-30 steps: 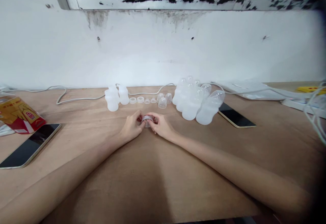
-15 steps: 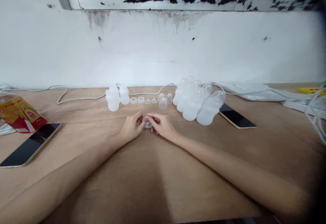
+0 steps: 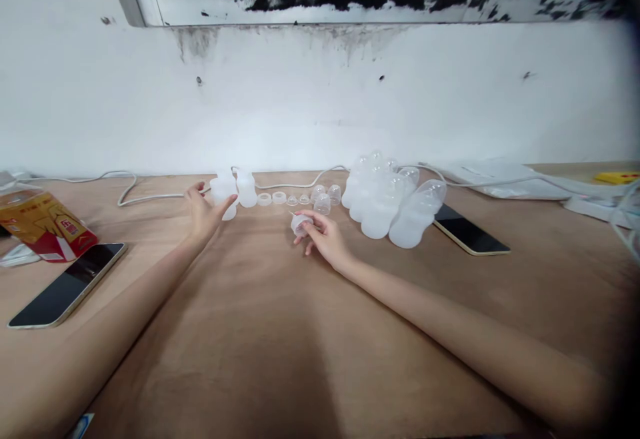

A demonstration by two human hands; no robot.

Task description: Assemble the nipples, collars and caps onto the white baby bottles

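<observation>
Nearest, at the lower left edge, a blue-and-white scrap shows beside the left forearm. A dark-screened phone lies flat on the wooden table, farther in.

In the middle, the right hand pinches a translucent bottle collar between thumb and fingers; whether a nipple sits inside it is too small to tell. The left hand is spread wide, thumb to the right and fingers to the left, around the near side of a frosted bottle. Contact cannot be made out for certain. That bottle has its long axis upright, beyond and left of the collar; the left hand is right at it, the right hand well apart from it.

Just right of it stands another topless bottle. From there a row runs rightward: 2 loose rings, 2 small nipples and 3 clear domes. Farther right stands a cluster of domed bottles, with a 2nd phone beside it. A pale cable runs behind, along the foot of the white wall.
</observation>
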